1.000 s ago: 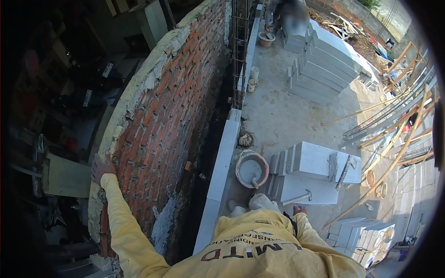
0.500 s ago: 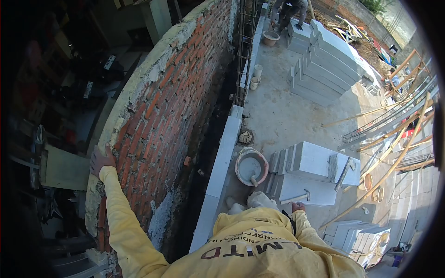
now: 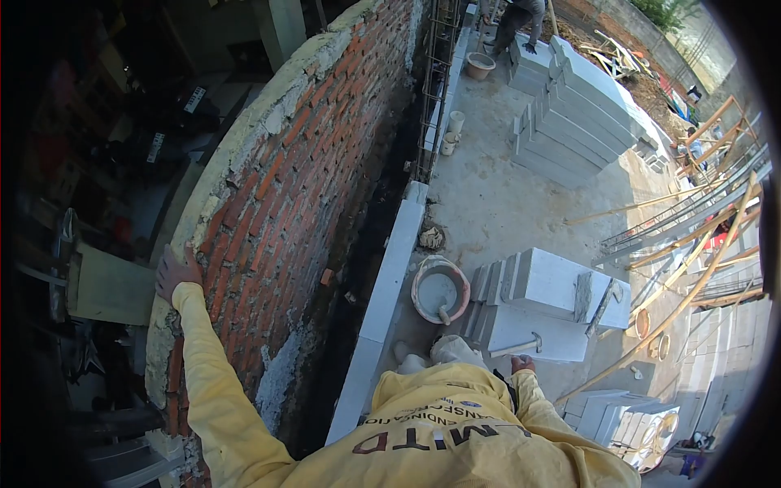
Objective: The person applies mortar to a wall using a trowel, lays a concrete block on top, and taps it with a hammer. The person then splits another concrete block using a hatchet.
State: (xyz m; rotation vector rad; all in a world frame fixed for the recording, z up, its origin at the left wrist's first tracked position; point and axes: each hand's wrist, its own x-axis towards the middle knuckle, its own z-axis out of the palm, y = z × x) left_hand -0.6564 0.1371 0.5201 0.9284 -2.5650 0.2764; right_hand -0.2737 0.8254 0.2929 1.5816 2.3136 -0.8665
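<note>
My left hand (image 3: 179, 272) rests on the rough top edge of a brick wall (image 3: 281, 195), its fingers laid over the mortar and no tool in it. At my right side, my right hand (image 3: 523, 364) looks curled closed; whatever it may hold is hidden. Just beyond it, a hammer (image 3: 517, 346) lies on a pale block (image 3: 553, 337), apart from the fingers. A bucket (image 3: 440, 290) holding grey wet material stands in front of me, with a handle-like end sticking over its rim. Beside it runs a low wall of pale blocks (image 3: 392, 268).
A dark gap (image 3: 358, 268) separates the brick wall from the low block wall. Upright rebar (image 3: 438, 89) rises ahead. A saw-like tool (image 3: 604, 307) lies on stacked blocks. A larger block stack (image 3: 569, 122) and another person (image 3: 517, 24) are farther off. Wooden poles (image 3: 691, 301) lean at right.
The view has shifted slightly. My left hand stays on the wall top and my right hand remains near the hammer. The far person has moved a little.
</note>
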